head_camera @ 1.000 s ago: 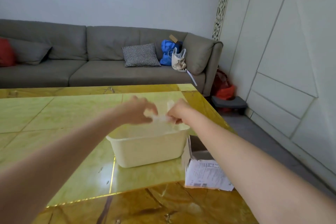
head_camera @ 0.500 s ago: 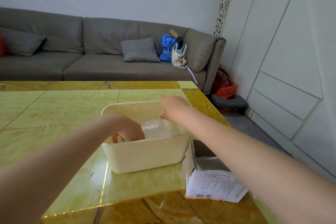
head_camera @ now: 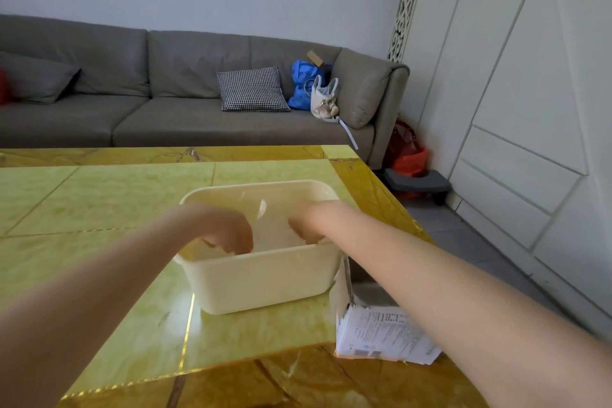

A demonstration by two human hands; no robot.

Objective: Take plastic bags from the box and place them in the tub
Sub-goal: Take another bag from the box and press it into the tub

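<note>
A cream plastic tub [head_camera: 265, 278] stands on the yellow-green table [head_camera: 99, 209]. Both my hands are lowered inside it. My left hand [head_camera: 228, 230] is at the tub's left side with its fingers curled down. My right hand [head_camera: 306, 225] is at the right side, also curled. A clear plastic bag [head_camera: 265, 212] stretches between them inside the tub, showing only as faint glints. The tub's near wall hides my fingertips. The open cardboard box [head_camera: 374, 331] with a white printed label lies right of the tub, under my right forearm.
The table's right edge [head_camera: 407, 225] runs close beside the box, with grey floor beyond. A grey sofa [head_camera: 165, 103] with a checked cushion and bags stands behind the table. White panelled doors fill the right wall.
My hands held the bag above the tub a second ago. First the left, then the right went down into the tub with the bag. The camera tilted down a little.
</note>
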